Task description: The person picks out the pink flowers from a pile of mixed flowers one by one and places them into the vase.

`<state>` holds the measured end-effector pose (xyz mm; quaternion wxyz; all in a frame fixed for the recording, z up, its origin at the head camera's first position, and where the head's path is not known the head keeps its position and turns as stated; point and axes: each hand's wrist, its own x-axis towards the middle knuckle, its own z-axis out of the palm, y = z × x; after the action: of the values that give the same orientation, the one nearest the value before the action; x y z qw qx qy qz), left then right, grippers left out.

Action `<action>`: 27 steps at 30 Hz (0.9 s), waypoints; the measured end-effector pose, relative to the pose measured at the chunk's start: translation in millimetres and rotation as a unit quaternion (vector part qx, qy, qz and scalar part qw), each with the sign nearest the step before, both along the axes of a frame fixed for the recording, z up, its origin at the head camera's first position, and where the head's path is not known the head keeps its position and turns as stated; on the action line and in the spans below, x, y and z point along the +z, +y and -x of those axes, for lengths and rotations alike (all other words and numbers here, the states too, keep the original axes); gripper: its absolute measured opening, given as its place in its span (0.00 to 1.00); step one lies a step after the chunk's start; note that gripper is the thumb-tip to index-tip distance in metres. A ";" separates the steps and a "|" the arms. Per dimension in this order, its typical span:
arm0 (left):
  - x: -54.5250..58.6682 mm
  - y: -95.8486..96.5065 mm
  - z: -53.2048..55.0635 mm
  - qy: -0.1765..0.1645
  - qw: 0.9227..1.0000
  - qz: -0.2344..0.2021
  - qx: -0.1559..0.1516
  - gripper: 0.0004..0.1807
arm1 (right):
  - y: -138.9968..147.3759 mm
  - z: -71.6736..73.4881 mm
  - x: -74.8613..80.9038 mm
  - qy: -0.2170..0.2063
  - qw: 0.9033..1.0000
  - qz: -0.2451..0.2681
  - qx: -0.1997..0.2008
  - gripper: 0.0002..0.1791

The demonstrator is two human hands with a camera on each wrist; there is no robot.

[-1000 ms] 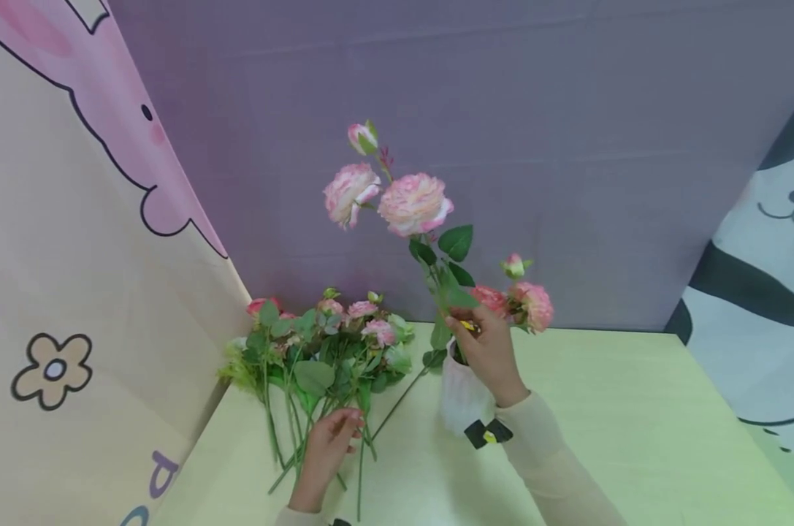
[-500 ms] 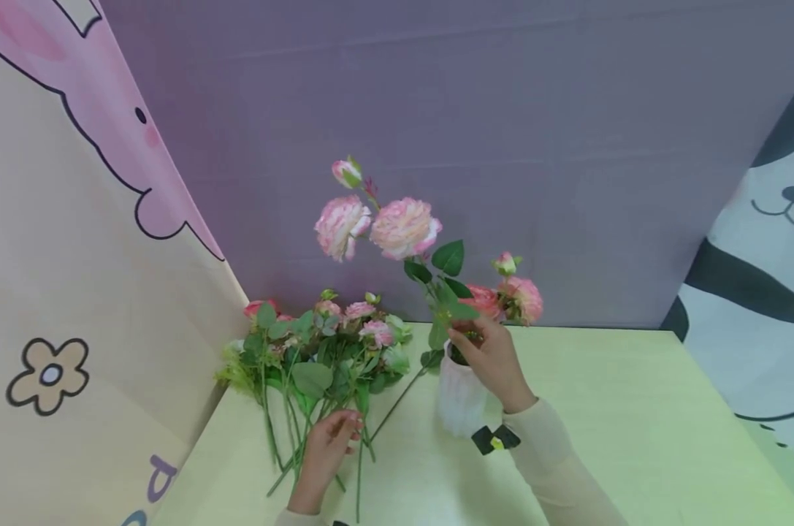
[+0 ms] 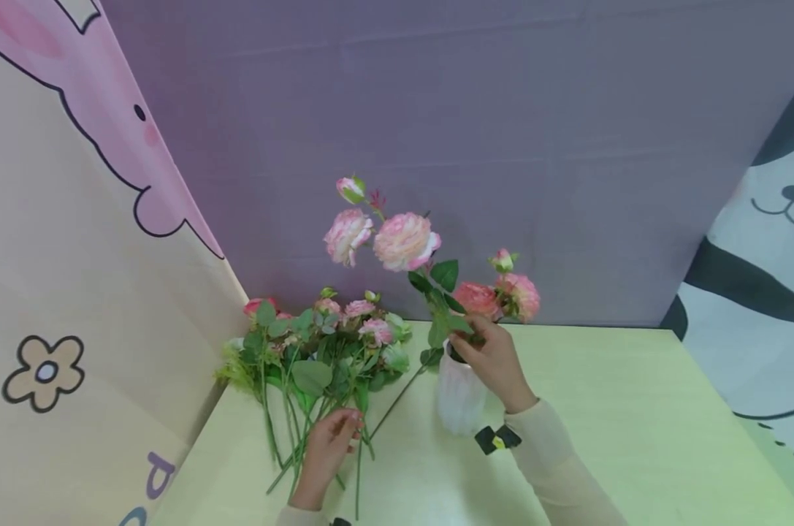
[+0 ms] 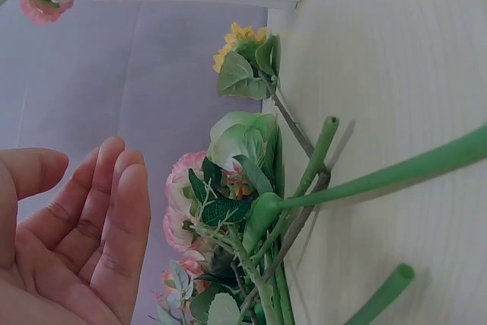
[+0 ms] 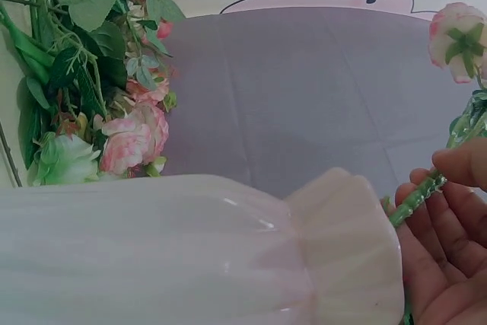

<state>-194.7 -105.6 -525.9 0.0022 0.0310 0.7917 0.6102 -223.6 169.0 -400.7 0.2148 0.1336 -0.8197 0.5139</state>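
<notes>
My right hand (image 3: 495, 361) pinches the green stem (image 5: 417, 202) of a pale pink peony spray (image 3: 406, 241) between thumb and fingers. The lower stem runs into the mouth of a white, fluted vase (image 3: 461, 402), which stands upright. Its two full blooms and a bud lean up and to the left. Behind that hand, a coral-pink spray (image 3: 520, 296) rises from the vase. My left hand (image 3: 327, 453) hovers over the cut stems with fingers loosely bent; in the left wrist view its fingers (image 4: 125, 218) hold nothing.
A heap of artificial flowers (image 3: 314, 376) lies at the table's left, stems pointing toward me. A yellow flower (image 4: 242, 45) lies between heap and vase, its dark stem slanting forward. A purple backdrop (image 3: 567, 161) closes the table's far edge, and a printed panel (image 3: 74, 292) borders the left.
My right hand has lowered the pale pink spray, its blooms sinking and its stem going deeper into the vase. The left hand has stayed in place.
</notes>
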 end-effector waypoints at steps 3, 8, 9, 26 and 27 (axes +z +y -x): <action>-2.3 -0.3 1.7 0.000 1.000 -0.002 -0.001 0.13 | 1.8 0.2 -0.4 0.015 1.000 -0.021 -0.001 0.10; -5.1 -2.7 4.3 -0.009 1.000 0.007 0.006 0.12 | 8.2 -1.0 0.8 0.018 0.998 -0.057 -0.010 0.15; -5.3 -3.9 4.6 -0.007 1.000 0.011 0.008 0.12 | 9.0 -1.3 1.3 0.016 0.998 -0.063 -0.010 0.16; -9.6 -17.1 11.8 0.005 0.998 0.041 0.042 0.12 | 5.6 -5.5 -6.4 0.049 0.991 -0.112 -0.053 0.16; -9.0 -17.6 12.0 0.007 0.998 0.042 0.040 0.12 | 5.0 -5.8 -6.7 0.049 0.991 -0.111 -0.053 0.16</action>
<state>-206.8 -123.2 -534.9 -0.0266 0.0031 0.8171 0.5759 -217.8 174.0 -407.4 0.2655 0.1385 -0.8659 0.4008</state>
